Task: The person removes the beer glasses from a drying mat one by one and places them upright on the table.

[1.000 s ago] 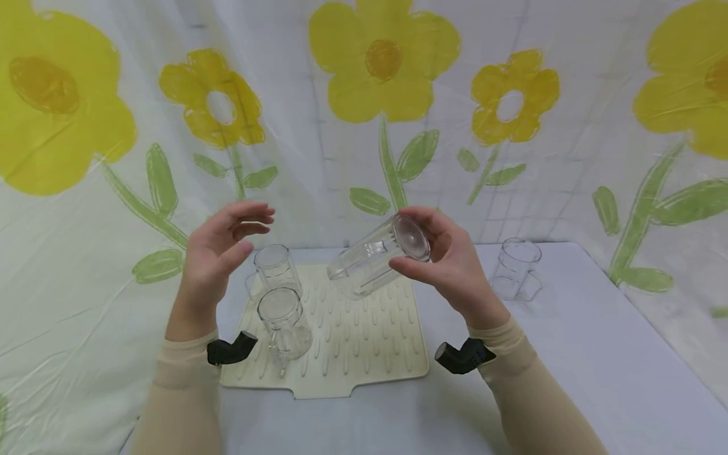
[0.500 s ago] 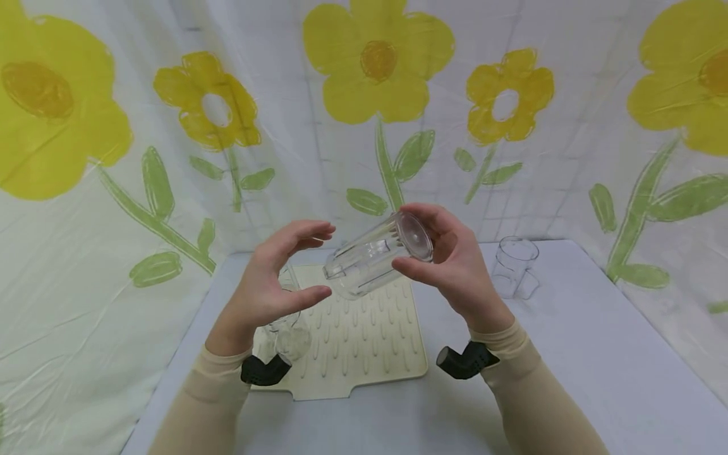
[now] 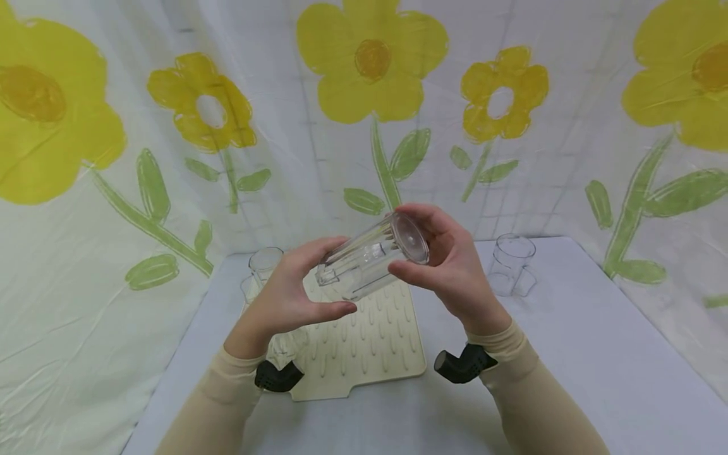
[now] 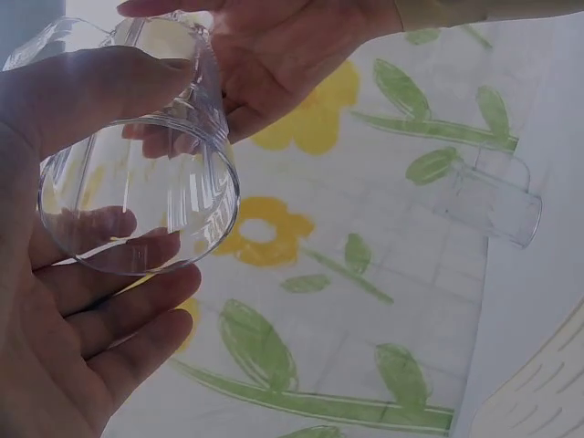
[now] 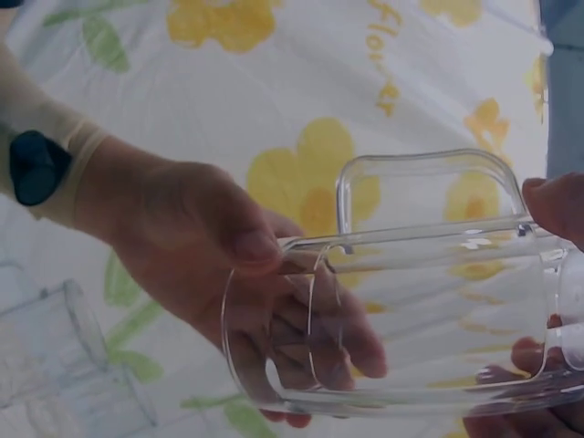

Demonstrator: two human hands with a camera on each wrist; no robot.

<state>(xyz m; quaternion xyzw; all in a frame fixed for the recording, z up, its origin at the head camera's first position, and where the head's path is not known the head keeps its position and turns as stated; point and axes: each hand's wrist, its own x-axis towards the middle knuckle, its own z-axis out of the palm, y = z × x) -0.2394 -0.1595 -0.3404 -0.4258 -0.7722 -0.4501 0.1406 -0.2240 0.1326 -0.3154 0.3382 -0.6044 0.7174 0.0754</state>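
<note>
- Curtain (image 3: pixel 296 170) with yellow flowers and green leaves on white spans the background from left to right; the right wrist view also shows yellow lettering on it.
- Beige left sleeve (image 3: pixel 207 404) rises from the bottom edge, with a black device (image 3: pixel 279 376) at the cuff.
- Clear back-left mug (image 3: pixel 265 259) shows its top and handle; the left hand (image 3: pixel 284 297) hides its lower part.
- That hand is spread wide around the mouth end of the held mug (image 3: pixel 372 259), fingers above and thumb below in the head view; whether it grips the glass, I cannot tell.
- Clear front-left mug (image 3: pixel 289 346), mostly hidden behind the left wrist, is on the cream ridged mat (image 3: pixel 370 354).
- Held mug, the thing being handled, is raised between the two hands above the mat, tilted, its mouth down toward the left and its base up toward the right; the right wrist view shows its handle.
- Right hand (image 3: pixel 455 272) grips the base end, thumb on the near side.
- Beige right sleeve (image 3: pixel 540 404) carries a second black device (image 3: pixel 465 364) at its cuff.
- Clear far-right mug (image 3: pixel 514 265) stands near the back of the pale worktop (image 3: pixel 580 354), handle toward the right, well apart from the mat.
</note>
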